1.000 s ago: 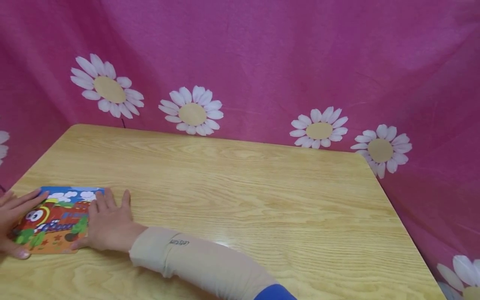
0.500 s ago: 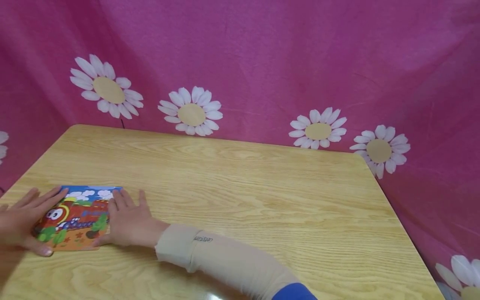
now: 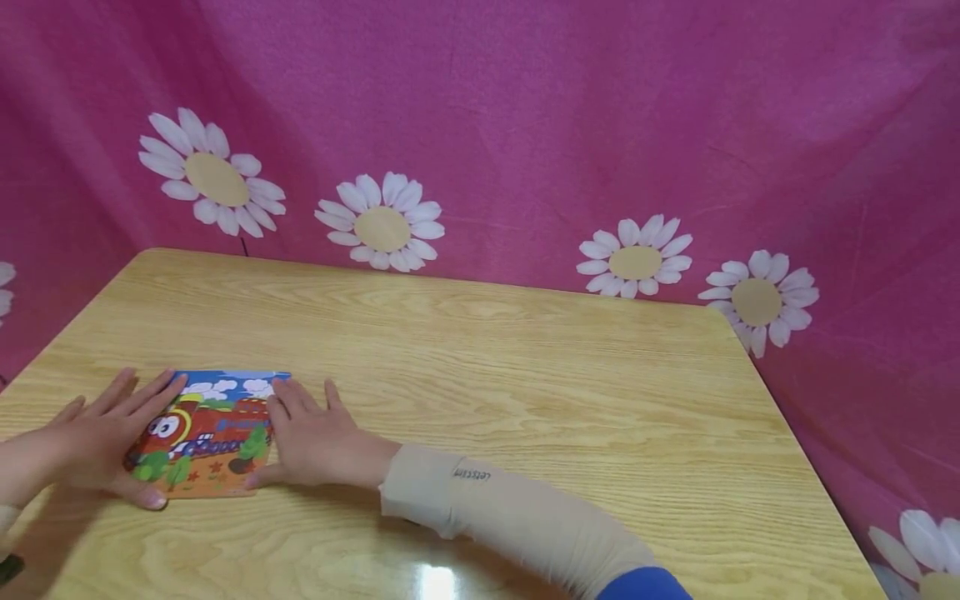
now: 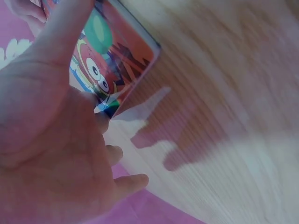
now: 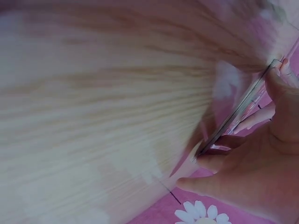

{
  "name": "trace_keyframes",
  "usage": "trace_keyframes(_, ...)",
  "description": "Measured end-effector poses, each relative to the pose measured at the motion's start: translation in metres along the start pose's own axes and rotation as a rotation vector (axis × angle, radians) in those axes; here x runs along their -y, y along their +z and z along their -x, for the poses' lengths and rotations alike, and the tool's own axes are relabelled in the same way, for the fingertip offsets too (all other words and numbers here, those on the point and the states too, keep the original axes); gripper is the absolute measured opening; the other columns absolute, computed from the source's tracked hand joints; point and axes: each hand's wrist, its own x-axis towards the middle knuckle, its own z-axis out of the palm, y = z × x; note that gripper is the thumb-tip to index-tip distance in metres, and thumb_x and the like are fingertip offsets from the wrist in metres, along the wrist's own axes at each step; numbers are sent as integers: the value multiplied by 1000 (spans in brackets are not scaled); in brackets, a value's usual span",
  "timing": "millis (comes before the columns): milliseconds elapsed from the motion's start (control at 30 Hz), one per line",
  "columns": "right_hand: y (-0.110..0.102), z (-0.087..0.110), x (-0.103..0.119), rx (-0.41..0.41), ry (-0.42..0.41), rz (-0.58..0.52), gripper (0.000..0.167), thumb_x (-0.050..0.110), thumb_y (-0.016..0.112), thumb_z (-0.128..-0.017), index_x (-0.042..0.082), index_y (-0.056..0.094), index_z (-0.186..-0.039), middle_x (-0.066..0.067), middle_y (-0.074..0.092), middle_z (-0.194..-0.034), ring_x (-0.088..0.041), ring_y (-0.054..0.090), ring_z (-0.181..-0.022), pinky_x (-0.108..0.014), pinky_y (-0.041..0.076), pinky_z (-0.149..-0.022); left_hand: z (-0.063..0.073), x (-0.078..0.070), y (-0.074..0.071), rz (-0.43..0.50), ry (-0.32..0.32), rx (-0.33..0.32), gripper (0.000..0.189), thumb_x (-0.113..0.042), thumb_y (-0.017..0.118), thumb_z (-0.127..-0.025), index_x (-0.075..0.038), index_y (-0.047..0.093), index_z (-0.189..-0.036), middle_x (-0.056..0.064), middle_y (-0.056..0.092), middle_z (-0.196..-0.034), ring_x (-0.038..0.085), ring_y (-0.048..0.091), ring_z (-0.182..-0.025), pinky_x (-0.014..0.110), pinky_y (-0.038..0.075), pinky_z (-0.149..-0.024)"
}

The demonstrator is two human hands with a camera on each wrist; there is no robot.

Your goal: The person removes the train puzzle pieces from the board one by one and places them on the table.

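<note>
Picture board (image 3: 217,437), 1 pc., on table (image 3: 525,400), 8 o'clock in head view. L hand (image 3: 105,442) spread at its 9 o'clock edge, R hand (image 3: 318,442) spread at 3 o'clock, prob. to steady it betw. them. Pressure unclear, wrist views blurry.

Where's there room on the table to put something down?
The biggest bare patch of table lies between the right sleeve, the flowery curtain and the table's right edge. It's crowded at the left, where the left hand and right hand touch the picture board.
</note>
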Motion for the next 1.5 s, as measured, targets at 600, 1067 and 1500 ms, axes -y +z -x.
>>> trace_keyframes(600,18,54,-66,-65,-119,-85,95,73,39,-89,11,15,-158,-5,1,-164,-16,-2,-149,-52,11,-117,-22,-68,7,60,94,-36,142,-74,76,-60,-20,-12,-157,12,-11,-163,46,-14,-144,80,5,-98)
trace_keyframes(1067,32,93,-103,-99,-118,-143,96,69,46,-90,8,16,-157,-5,0,-165,-17,-2,-149,-56,11,-116,-32,-121,5,64,134,-26,138,-79,71,-60,-11,3,-158,15,-1,-163,48,-3,-145,78,5,-101)
trace_keyframes(1500,37,120,-117,-113,-77,-197,94,65,53,-89,8,21,-156,-6,7,-164,-23,4,-150,-58,11,-115,-42,-149,1,25,152,-17,140,-86,67,-54,-5,15,-156,18,9,-162,46,0,-146,73,4,-106)
